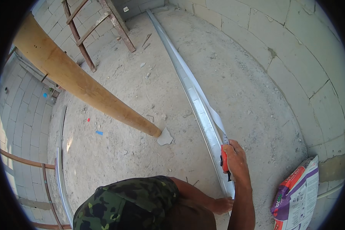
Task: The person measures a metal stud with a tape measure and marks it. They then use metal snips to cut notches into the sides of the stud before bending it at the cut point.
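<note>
R hand (237,158): closed around a red-and-black tape measure (224,160), fingers curled over the case; grip full, w/ the case on its L side. Case sits above the near part of a long silvery metal channel (198,105); can't tell if it touches the metal.

White blade (195,86) leaves the front of the grip, runs fwd along the R edge of the channel, bowed & partly turned; far tip too small to make out. Channel lies on the dusty floor (257,115), from just below the grip to near the wall corner far ahead.

Below & slightly L of grip: limb end (221,205), bare, at the channel's near end. Can't tell if L hand or a foot, nor whether it holds anything. Camo cloth (126,199) further L, same level.

Surroundings rel. to grip:
- L & ahead: slanting wooden pole (96,101), grey flat chip (165,137) at its foot.
- Far ahead, L: wooden trestle (80,36).
- Well L: blue scrap (99,133) on floor; shiny rails (59,180) beyond.
- R & nearer the body: white/purple/red bag (297,195), leaning by the block wall (295,46), which curves round R & ahead.
</note>
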The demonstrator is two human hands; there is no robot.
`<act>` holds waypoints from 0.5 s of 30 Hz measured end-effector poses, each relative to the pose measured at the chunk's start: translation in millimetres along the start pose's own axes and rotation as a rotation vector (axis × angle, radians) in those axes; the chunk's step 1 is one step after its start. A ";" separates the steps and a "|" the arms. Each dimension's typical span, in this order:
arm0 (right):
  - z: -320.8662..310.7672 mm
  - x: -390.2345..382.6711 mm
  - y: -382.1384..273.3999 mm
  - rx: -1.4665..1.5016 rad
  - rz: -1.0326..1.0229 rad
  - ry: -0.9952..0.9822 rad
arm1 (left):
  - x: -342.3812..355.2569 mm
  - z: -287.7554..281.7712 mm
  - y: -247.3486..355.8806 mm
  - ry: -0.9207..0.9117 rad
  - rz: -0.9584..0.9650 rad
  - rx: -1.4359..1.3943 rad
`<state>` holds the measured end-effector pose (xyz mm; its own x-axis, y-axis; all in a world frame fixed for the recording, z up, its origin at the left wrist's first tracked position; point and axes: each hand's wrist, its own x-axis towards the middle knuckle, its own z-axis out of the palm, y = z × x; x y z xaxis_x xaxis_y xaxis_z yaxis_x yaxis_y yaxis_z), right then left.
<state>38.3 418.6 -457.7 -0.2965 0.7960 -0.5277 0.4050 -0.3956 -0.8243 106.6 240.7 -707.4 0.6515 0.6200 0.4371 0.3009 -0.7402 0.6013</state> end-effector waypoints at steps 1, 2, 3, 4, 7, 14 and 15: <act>1.3 -0.5 2.6 0.018 -0.040 -0.005 | -0.6 -4.7 -0.1 -0.016 0.007 0.030; 2.0 -1.3 2.3 0.020 -0.040 -0.014 | -4.4 -4.6 1.0 -0.017 -0.002 0.033; 2.9 -4.3 -0.2 0.048 -0.043 -0.056 | -8.1 -4.3 3.1 -0.072 -0.004 0.044; 2.4 -8.6 -3.8 0.070 -0.039 -0.097 | -12.3 -3.2 8.8 -0.096 -0.009 0.046; -0.8 -17.5 -26.8 0.106 0.031 -0.146 | -26.6 -0.4 28.7 -0.078 0.031 0.127; 28.6 15.2 -9.7 -0.042 0.023 -0.275 | -30.3 2.2 42.0 0.036 0.119 0.136; 33.6 15.7 -16.1 0.016 -0.055 -0.269 | -28.6 2.4 37.3 0.031 0.142 0.164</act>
<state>-2.0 422.1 -459.6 -0.5376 0.6671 -0.5157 0.3685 -0.3642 -0.8553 100.8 194.8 -699.0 0.6747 0.5126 0.5311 0.3185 -0.8513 0.4170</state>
